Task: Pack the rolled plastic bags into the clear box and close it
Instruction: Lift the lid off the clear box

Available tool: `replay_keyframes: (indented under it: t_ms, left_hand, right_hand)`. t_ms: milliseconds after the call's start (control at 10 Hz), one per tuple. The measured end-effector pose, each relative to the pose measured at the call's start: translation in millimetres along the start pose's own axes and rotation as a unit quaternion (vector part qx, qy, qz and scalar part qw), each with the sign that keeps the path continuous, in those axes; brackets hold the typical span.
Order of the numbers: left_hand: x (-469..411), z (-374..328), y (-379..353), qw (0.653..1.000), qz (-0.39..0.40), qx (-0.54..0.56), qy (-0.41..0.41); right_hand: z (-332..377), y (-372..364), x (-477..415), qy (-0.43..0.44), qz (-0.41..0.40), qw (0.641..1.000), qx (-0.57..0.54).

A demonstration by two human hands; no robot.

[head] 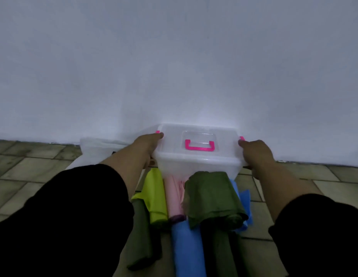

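A clear plastic box [198, 162] with its lid on, a pink handle [200, 146] and pink side latches stands on the floor against a white wall. My left hand [148, 146] grips its left end at the latch. My right hand [256, 152] grips its right end. In front of the box lie several rolled plastic bags: a lime green roll [156, 194], a pink roll [174, 196], a dark green roll [212, 198], a blue roll [186, 250] and an olive roll [142, 234].
A white wall [174, 66] rises right behind the box. Translucent white plastic [98, 148] lies left of the box. The floor is grey-green tile [34, 168]. My black sleeves fill the lower corners.
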State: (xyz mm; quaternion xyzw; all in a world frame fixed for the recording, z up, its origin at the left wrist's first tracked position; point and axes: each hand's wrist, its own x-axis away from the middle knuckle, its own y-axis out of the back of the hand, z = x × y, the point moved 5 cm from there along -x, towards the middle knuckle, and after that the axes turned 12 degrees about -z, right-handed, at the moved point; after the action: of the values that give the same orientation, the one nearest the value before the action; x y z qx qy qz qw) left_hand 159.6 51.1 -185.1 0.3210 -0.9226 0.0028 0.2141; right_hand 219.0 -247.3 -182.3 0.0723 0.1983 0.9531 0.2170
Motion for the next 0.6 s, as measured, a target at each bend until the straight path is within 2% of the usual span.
replay_keyframes:
  t_ms: [200, 300, 400, 500, 600]
  left_hand:
    - [-17, 2, 5, 0.998, -0.057, 0.006, -0.005]
    - [-16, 3, 9, 0.998, -0.065, 0.004, 0.006]
    - [-18, 12, 22, 0.993, -0.083, 0.039, 0.070]
    - [-8, 1, 35, 0.992, -0.110, 0.062, -0.013]
    - [0, -1, 35, 0.992, -0.092, 0.031, -0.081]
  right_hand:
    - [-4, -9, -7, -0.013, -0.067, 0.998, 0.006]
    - [-11, -11, -9, -0.078, -0.017, 0.997, -0.011]
    - [-20, -9, -14, -0.128, 0.015, 0.984, -0.119]
    - [-2, 12, -9, 0.034, -0.082, 0.996, -0.007]
    - [37, 14, 32, 0.314, -0.023, 0.945, 0.085]
